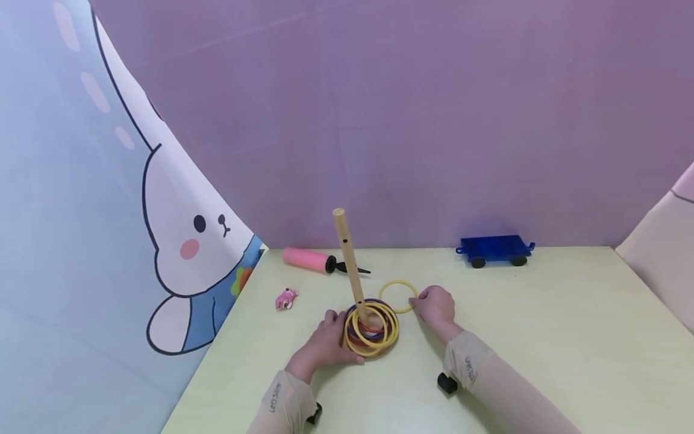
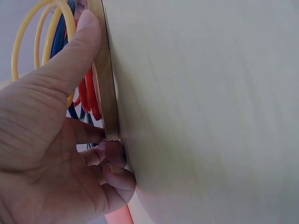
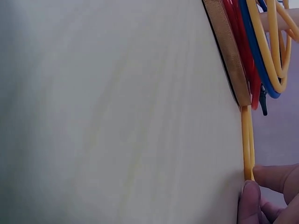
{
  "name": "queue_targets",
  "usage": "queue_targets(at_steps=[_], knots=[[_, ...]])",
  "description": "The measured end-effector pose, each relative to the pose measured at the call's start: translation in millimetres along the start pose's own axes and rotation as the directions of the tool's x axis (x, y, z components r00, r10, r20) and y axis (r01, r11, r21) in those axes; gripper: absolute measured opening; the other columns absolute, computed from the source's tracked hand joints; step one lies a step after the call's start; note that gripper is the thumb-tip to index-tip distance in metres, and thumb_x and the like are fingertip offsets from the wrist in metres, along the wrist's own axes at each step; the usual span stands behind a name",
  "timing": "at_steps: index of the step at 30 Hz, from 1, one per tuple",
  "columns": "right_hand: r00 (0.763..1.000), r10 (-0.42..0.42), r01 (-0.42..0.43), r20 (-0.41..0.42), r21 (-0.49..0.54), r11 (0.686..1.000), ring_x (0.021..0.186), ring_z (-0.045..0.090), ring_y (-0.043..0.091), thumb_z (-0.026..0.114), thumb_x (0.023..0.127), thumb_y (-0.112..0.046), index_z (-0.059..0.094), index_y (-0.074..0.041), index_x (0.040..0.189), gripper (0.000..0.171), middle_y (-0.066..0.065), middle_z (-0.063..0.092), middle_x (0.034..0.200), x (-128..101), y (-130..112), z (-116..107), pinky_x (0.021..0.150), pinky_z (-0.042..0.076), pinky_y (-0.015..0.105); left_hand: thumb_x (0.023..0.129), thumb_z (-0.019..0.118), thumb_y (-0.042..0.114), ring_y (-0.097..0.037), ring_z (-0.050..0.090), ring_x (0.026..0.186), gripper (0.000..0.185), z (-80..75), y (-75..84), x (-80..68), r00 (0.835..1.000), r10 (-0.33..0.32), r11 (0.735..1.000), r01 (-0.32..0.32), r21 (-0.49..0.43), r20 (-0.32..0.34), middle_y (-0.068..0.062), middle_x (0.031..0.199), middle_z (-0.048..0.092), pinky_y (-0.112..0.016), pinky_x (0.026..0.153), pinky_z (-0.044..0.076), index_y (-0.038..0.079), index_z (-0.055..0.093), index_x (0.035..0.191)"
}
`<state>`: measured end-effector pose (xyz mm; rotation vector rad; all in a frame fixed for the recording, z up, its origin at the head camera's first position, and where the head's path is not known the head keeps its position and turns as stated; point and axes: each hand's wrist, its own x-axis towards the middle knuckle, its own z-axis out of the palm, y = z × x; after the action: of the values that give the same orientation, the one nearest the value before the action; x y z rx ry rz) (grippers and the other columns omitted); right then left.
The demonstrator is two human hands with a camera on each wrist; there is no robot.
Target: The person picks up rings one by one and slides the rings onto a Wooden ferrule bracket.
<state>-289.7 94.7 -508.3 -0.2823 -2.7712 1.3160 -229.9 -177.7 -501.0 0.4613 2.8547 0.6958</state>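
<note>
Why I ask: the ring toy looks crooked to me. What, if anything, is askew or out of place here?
The wooden peg leans toward the left instead of standing upright, while the left hand grips the round base. One yellow ring lies flat on the table beside the stack, pinched by the right hand.

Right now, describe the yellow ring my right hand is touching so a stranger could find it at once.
On the pale table, find the tilted wooden peg with its pile of stacked rings. Just behind and right of that pile, one yellow ring lies flat by the right hand. It alone is off the peg, single and not stacked.
</note>
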Motion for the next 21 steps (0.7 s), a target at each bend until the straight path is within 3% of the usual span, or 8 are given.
queue_targets(at_steps=[11,21], knots=[[1.000,-0.009,0.010,0.011,-0.060,0.998,0.064,0.059,0.021,0.075,0.081,-0.019,0.073,-0.004,0.078,0.016,0.000,0.060,0.056,3.9,3.3,-5.3,0.066,0.048,0.037,0.065,0.085,0.057,-0.033,0.047,0.116,0.113,-0.2,0.1,1.5,1.000,0.011,1.000,-0.011,0.008,-0.010,-0.019,0.131,0.039,-0.051,0.098,0.044,0.003,0.033,0.150],[0.999,0.021,-0.017,0.047,-0.080,0.997,0.059,0.057,0.020,0.071,0.078,-0.014,0.071,-0.004,0.077,0.010,0.001,0.059,0.053,-0.4,14.6,-20.2,0.056,0.043,0.031,0.063,0.086,0.056,-0.033,0.048,0.114,0.115,3.3,-2.2,1.9,1.000,0.009,1.000,-0.009,0.003,-0.012,-0.019,0.129,0.040,-0.051,0.097,0.044,0.001,0.034,0.149]])
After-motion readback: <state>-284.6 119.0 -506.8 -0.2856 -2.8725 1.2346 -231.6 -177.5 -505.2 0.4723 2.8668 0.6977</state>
